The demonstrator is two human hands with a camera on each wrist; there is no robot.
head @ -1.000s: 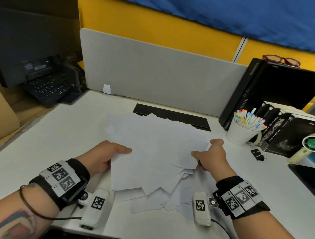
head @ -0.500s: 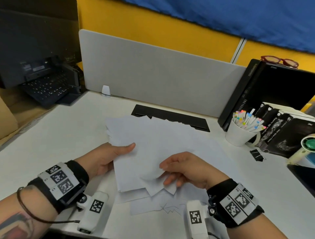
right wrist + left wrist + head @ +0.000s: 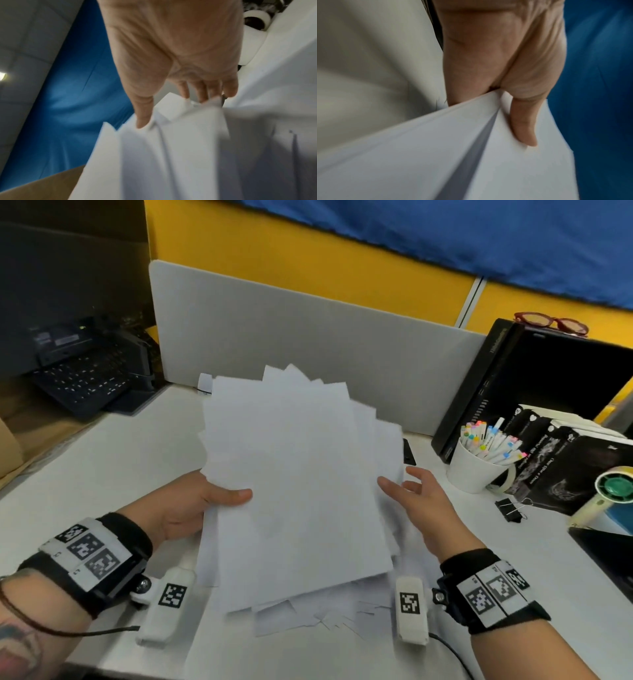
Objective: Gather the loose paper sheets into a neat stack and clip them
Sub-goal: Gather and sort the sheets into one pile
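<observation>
A fanned bundle of white paper sheets [image 3: 294, 491] is tilted up off the white desk [image 3: 102, 460]. My left hand [image 3: 205, 501] grips its left edge, thumb on top and fingers underneath; the left wrist view shows that hand [image 3: 505, 97] pinching the sheets [image 3: 436, 155]. At the right edge my right hand [image 3: 411, 494] is open with spread fingers touching the sheets. In the right wrist view that hand [image 3: 171, 111] has its thumb lying on the uneven sheets [image 3: 171, 155]. More loose sheets [image 3: 325, 614] lie flat beneath. A black binder clip [image 3: 510, 508] sits on the desk to the right.
A white cup of markers [image 3: 476, 467] and a tape roll [image 3: 507, 477] stand at the right, with black books [image 3: 582, 467], a black box [image 3: 534, 385] and a small fan [image 3: 613, 491]. A grey divider [image 3: 308, 337] closes the back. A dark keyboard [image 3: 85, 378] is far left.
The bundle has come up off the desk and tilted toward me. My right hand left the sheets' lower middle, moved to the right edge and opened. The left hand keeps its grip.
</observation>
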